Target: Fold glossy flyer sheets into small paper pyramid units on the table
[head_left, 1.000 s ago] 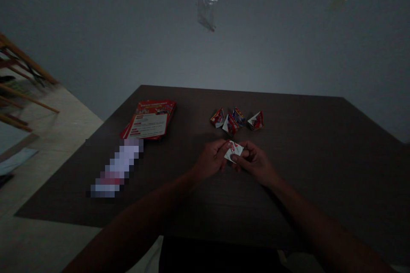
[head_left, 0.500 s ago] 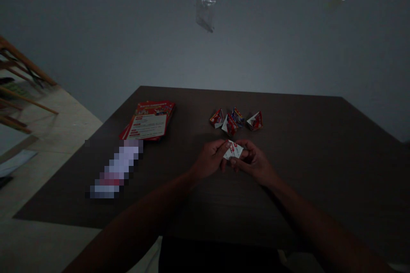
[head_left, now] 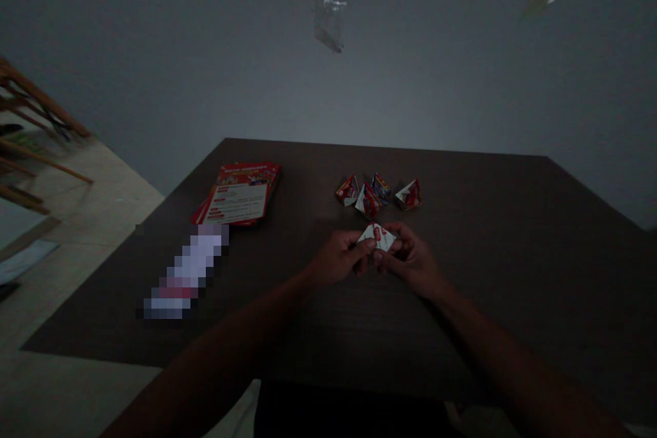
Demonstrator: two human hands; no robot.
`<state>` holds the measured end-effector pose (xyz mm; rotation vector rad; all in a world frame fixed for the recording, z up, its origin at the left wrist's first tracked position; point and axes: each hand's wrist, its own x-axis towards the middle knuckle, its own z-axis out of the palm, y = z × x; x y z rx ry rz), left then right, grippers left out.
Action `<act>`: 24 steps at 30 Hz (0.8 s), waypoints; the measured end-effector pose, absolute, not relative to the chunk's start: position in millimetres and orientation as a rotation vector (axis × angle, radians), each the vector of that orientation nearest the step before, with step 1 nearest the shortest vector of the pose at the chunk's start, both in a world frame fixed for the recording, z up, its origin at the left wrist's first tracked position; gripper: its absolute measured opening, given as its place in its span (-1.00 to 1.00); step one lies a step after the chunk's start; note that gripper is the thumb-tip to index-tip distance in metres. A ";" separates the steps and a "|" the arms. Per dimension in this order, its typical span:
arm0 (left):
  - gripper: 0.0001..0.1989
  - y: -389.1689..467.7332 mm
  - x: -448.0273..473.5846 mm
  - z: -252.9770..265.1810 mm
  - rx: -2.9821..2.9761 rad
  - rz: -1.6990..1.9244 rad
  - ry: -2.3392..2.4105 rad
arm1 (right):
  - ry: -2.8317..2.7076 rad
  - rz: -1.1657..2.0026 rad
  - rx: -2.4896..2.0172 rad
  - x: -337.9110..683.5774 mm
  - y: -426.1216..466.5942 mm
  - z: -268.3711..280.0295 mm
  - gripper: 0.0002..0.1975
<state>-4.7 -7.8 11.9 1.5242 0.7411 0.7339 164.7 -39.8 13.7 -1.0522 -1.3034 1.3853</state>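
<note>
Between my two hands is a small folded paper, white with red print, raised above the table. My left hand pinches its left and near side, thumb on top. My right hand grips the right side, with its thumb at the near edge and its other fingers partly hidden behind. Just beyond my hands stand several folded paper pieces: a red and white one, a blue one, a dark red one and a white and red one.
A stack of red printed leaflets lies at the left on the dark table. In front of it is a pixelated pale strip. Clear plastic hangs on the wall behind. Wooden furniture legs stand on the floor at far left.
The folded paper has turned and shifted slightly right in my hands. My left thumb has moved down from its upper left to its near edge. The pieces behind have not moved.
</note>
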 end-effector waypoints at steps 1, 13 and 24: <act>-0.58 -7.7 -4.9 12.3 1.516 0.722 0.733 | -1.318 1.383 -1.045 164.8 -40.0 13.9 -0.54; -0.56 -6.6 -3.8 13.3 1.379 0.726 0.684 | -1.413 1.343 -1.069 168.6 -39.4 12.5 -0.67; -0.54 -10.4 -8.3 20.0 1.556 0.727 0.777 | -1.399 1.199 -1.104 170.4 -37.3 13.1 -0.71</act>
